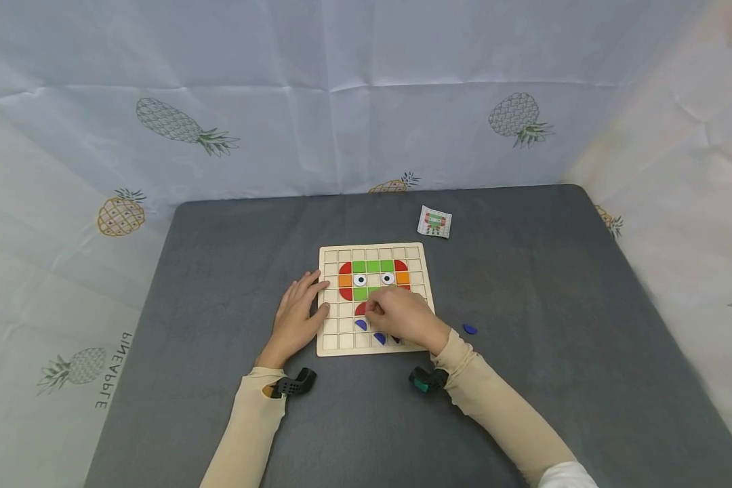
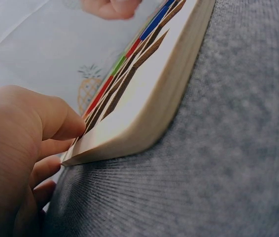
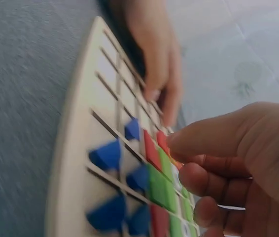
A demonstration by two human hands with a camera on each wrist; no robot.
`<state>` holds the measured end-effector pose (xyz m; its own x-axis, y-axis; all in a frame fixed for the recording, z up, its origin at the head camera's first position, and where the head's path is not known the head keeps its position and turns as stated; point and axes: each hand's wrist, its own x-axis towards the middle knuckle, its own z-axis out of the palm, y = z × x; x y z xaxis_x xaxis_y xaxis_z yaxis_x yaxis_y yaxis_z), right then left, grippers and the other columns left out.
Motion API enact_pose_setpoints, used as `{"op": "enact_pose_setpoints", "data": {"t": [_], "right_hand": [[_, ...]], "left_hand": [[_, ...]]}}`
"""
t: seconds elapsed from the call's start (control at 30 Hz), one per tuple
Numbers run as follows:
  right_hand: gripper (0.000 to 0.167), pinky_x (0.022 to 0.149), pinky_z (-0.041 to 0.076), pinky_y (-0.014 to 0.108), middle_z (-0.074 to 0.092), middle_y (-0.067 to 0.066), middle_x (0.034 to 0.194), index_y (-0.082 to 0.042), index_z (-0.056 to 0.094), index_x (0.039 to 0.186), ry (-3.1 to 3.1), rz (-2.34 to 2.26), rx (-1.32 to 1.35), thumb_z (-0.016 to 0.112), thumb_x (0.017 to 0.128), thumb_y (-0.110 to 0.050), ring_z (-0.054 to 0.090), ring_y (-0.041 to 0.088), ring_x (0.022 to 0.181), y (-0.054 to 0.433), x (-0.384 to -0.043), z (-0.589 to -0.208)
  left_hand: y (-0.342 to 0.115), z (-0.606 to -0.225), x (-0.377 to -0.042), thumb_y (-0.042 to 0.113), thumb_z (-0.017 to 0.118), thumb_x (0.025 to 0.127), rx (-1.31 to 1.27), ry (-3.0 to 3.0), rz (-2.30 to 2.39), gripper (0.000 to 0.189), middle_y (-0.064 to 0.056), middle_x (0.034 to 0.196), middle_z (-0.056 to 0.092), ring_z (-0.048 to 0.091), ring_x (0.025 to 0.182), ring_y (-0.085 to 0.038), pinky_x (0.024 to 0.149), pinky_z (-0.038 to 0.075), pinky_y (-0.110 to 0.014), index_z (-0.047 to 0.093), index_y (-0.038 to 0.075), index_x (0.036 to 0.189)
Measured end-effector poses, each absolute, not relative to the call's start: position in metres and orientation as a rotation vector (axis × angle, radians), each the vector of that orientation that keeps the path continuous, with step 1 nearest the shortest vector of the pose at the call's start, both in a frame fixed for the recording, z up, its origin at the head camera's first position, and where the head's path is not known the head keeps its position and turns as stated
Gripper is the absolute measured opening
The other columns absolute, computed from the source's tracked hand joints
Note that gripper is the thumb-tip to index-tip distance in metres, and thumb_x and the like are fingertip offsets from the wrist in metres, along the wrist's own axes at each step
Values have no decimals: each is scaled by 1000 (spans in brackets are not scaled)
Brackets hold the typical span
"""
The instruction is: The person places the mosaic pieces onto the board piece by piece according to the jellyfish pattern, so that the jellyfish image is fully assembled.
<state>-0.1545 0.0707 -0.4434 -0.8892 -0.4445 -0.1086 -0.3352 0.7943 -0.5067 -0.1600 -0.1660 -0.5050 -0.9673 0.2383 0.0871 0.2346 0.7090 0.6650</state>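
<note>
A square wooden grid board [image 1: 335,343] lies on the table, bearing green, red and orange pieces, two eye pieces [image 1: 359,280] and several blue half-round pieces [image 3: 106,155]. At its left edge rests my left hand [image 1: 295,317], fingers spread, thumb at the rim in the left wrist view. Over the lower right part of the board is my right hand [image 1: 405,317], its fingers loosely bent beside a red piece [image 1: 360,309]. In the right wrist view a gap shows between thumb and forefinger, with nothing seen in it. This hand hides part of the pattern in the head view.
One loose blue piece [image 1: 470,329] lies on the dark table right of the board. Behind the board, to the right, is a small picture card [image 1: 434,222] with a matching coloured pattern. Pineapple-printed cloth [image 1: 341,135] hangs around the table's back and sides.
</note>
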Motion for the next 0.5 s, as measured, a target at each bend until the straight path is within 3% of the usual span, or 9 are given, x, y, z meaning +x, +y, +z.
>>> {"op": "enact_pose_setpoints", "data": {"t": [0.13,0.5], "right_hand": [[11,49,36,20,56,-6,67,-17,73,89,2742,-839,-592,66,96,-20,50,8,60,89,-156,-436],[5,55,43,21,59,-5,77,-14,72,97,2715,-1043,-556,72,95,-19,51,11,69,152,-147,-422]], "left_hand": [[-166,-504,-160,18,60,97,399,2892,1127,47,-7,163,37,23,157,-27,132,9,-47,56,10,143],[-166,-503,-160,18,60,97,379,2877,1124,48,-6,164,36,22,158,-26,133,8,-47,55,10,144]]}}
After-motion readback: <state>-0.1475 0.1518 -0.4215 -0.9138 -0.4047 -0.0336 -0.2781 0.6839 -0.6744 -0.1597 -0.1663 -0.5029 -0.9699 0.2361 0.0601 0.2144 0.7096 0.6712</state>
